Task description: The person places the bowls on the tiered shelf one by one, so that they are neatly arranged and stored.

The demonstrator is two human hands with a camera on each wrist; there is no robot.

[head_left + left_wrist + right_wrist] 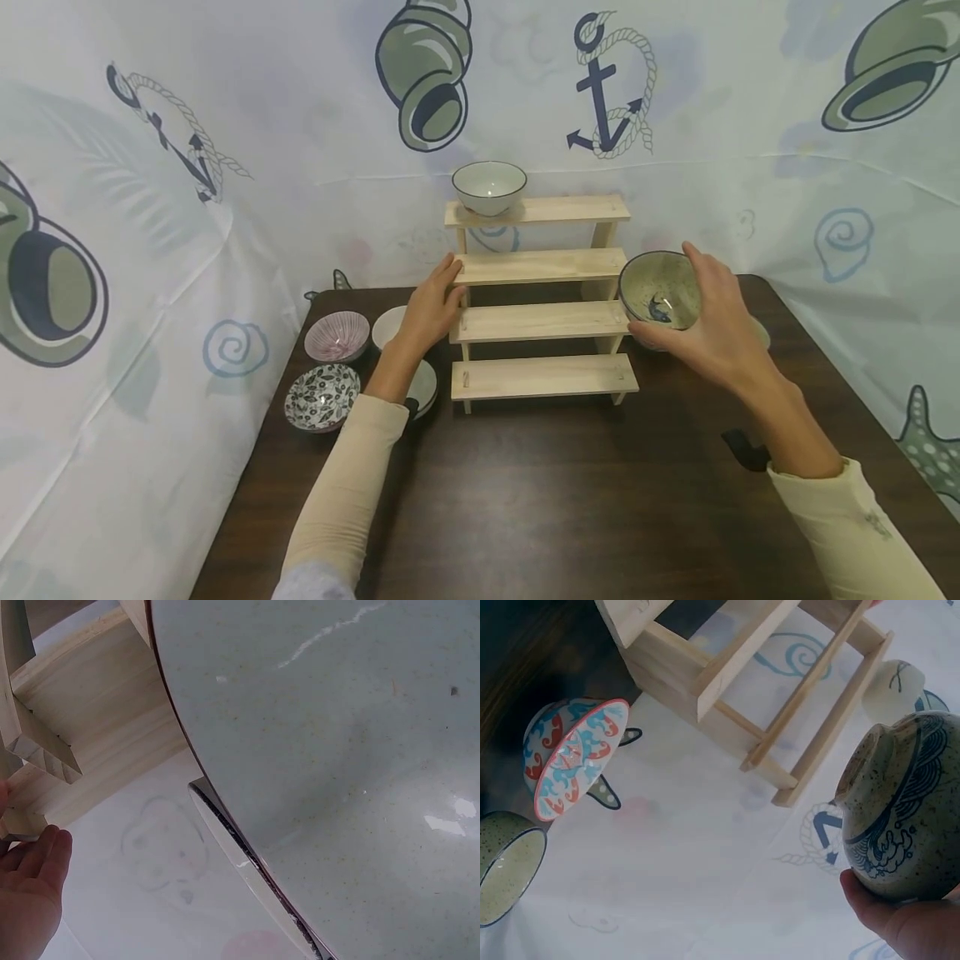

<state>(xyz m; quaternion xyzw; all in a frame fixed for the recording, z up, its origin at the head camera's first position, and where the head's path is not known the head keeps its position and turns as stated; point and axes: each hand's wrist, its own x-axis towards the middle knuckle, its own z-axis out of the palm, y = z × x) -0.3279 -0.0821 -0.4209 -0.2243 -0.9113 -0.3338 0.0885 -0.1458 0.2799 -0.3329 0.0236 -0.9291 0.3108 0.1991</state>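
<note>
Flanking wooden stand, shelves running left to right: one speckled bowl, right side, gripped by right hand; left hand pinching stand's left end.

Half out of sight

I can't see all of the white bowl or the lower bowl; the left hand and wrist block them. Past the right hand, only a pale rim peeks out. In the left wrist view, the nearest bowl and wooden stand run off the edges; in the right, the held bowl and a speckled bowl do.
</note>
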